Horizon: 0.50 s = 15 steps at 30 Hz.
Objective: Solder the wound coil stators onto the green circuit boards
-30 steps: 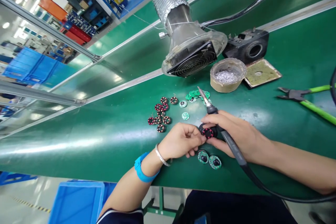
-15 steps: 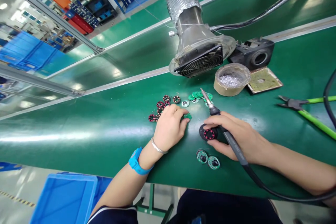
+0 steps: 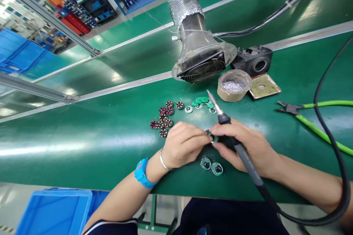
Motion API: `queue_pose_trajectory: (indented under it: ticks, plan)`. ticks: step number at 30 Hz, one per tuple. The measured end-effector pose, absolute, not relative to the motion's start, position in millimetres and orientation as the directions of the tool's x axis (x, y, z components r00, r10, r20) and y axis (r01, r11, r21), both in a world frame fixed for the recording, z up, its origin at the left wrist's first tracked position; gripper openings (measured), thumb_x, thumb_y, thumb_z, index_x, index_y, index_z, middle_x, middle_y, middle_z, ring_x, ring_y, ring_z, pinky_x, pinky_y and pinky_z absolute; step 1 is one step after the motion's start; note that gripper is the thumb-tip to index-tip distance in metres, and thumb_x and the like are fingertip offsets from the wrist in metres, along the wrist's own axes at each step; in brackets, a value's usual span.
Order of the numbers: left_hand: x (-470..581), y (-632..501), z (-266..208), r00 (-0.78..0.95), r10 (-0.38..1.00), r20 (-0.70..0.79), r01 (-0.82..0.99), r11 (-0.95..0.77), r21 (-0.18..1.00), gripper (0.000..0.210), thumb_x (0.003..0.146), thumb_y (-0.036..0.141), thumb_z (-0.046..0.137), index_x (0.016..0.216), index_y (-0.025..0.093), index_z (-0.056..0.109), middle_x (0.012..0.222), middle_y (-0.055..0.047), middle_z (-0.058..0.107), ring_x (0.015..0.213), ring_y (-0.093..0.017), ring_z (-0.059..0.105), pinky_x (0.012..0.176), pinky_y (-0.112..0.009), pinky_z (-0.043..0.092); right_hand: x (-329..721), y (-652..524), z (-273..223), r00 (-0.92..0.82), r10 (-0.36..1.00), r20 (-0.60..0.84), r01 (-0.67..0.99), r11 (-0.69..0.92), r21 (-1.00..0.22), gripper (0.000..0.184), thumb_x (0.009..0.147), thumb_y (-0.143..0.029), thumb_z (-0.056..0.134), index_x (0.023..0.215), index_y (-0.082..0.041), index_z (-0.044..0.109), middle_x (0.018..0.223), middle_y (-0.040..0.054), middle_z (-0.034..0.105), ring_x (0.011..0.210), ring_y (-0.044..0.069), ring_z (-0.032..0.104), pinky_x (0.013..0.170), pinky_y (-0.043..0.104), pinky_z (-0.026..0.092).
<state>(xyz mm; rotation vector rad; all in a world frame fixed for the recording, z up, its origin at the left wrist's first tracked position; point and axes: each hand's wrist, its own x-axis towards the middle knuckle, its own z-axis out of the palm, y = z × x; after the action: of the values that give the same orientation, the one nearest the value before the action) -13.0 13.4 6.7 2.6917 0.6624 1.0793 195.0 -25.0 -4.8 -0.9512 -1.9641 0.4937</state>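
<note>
My left hand point(image 3: 187, 145) is closed, its fingertips pinching a small round green circuit board point(image 3: 214, 139). That board sits at the black round holder that my right hand point(image 3: 248, 147) steadies between thumb and fingers; the holder is mostly hidden now. The right hand also grips a soldering iron point(image 3: 246, 158), its metal tip pointing up and away from me. Two round boards with black centres point(image 3: 217, 169) lie just below the hands. Left of them is a cluster of small wound coil rings point(image 3: 168, 123). Further back lies a pile of green round boards point(image 3: 202, 100).
A fume extractor hood point(image 3: 204, 68) hangs over the bench. Behind the iron stand a tub of metallic shavings point(image 3: 234, 94), a soldering iron stand point(image 3: 255, 61) and a sponge tray point(image 3: 264, 86). Green-handled cutters point(image 3: 292, 108) lie at right, near the iron's looping cable point(image 3: 325, 117).
My left hand has moved right from beside the coil rings, bringing the green board to the black holder. My right hand still keeps the iron and holder. The view has shifted slightly.
</note>
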Motion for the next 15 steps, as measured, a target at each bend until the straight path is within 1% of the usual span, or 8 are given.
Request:
queue_pose_trajectory:
  ticks: [3,5,8,10,11,13,15]
  plan:
    - [-14.7,13.1,6.8,0.587,0.647,0.486,0.403,-0.755,0.518,0.026,0.078,0.011,0.055,0.102,0.017,0.061,0.091,-0.005,0.066,0.085,-0.017,0.060,0.078,-0.033,0.050,203.6,-22.9,-5.7,-0.353,0.804,0.479,0.434,0.594,-0.677,0.038,0.081,-0.013,0.057,0.117,-0.023,0.049,0.108,0.0065,0.066,0.094,0.019,0.066,0.080,0.032,0.056]
    - [-15.7,12.8,5.4,0.605,0.705,0.370,0.416,-0.676,0.608,0.029,0.073,0.013,0.058,0.102,0.016,0.061,0.095,-0.008,0.062,0.089,-0.019,0.058,0.080,-0.037,0.051,207.8,-20.2,-8.5,-0.417,0.797,0.437,0.420,0.596,-0.685,0.042,0.081,-0.011,0.055,0.120,-0.024,0.048,0.111,0.0061,0.065,0.097,0.019,0.065,0.082,0.032,0.055]
    - [-15.6,12.2,1.0,0.634,0.729,0.258,0.436,-0.612,0.659,0.032,0.069,0.015,0.065,0.100,0.015,0.061,0.098,-0.009,0.060,0.092,-0.021,0.056,0.083,-0.038,0.050,210.4,-16.7,-13.0,-0.527,0.745,0.409,0.373,0.636,-0.676,0.048,0.081,-0.005,0.048,0.125,-0.025,0.046,0.120,0.0063,0.062,0.104,0.017,0.063,0.086,0.032,0.053]
    - [-14.6,11.9,-2.4,0.631,0.742,0.228,0.448,-0.588,0.673,0.032,0.069,0.017,0.070,0.100,0.015,0.062,0.099,-0.008,0.059,0.092,-0.020,0.056,0.083,-0.038,0.050,210.2,-15.8,-13.3,-0.554,0.721,0.416,0.349,0.655,-0.670,0.050,0.081,-0.003,0.046,0.126,-0.023,0.046,0.126,0.0073,0.060,0.106,0.017,0.061,0.088,0.032,0.052]
    - [-13.9,11.8,-3.9,0.628,0.746,0.221,0.449,-0.580,0.680,0.032,0.069,0.019,0.072,0.099,0.016,0.062,0.098,-0.008,0.059,0.092,-0.020,0.056,0.083,-0.037,0.050,209.6,-15.9,-12.4,-0.545,0.721,0.429,0.350,0.660,-0.664,0.049,0.081,-0.004,0.047,0.126,-0.022,0.046,0.125,0.0080,0.060,0.106,0.018,0.061,0.088,0.033,0.052]
    - [-12.5,11.5,-6.7,0.627,0.749,0.215,0.440,-0.568,0.695,0.030,0.071,0.023,0.074,0.099,0.017,0.063,0.097,-0.007,0.059,0.092,-0.020,0.057,0.083,-0.036,0.050,207.7,-16.6,-9.2,-0.503,0.739,0.448,0.391,0.657,-0.645,0.043,0.081,-0.009,0.051,0.123,-0.020,0.048,0.117,0.0085,0.063,0.099,0.019,0.062,0.085,0.034,0.052]
    - [-11.0,11.2,-9.6,0.624,0.749,0.222,0.429,-0.567,0.704,0.029,0.073,0.025,0.075,0.098,0.018,0.064,0.095,-0.006,0.060,0.091,-0.019,0.057,0.082,-0.035,0.050,205.0,-17.6,-6.5,-0.457,0.755,0.470,0.444,0.652,-0.614,0.037,0.082,-0.016,0.057,0.118,-0.020,0.050,0.101,0.0070,0.065,0.087,0.019,0.062,0.078,0.035,0.052]
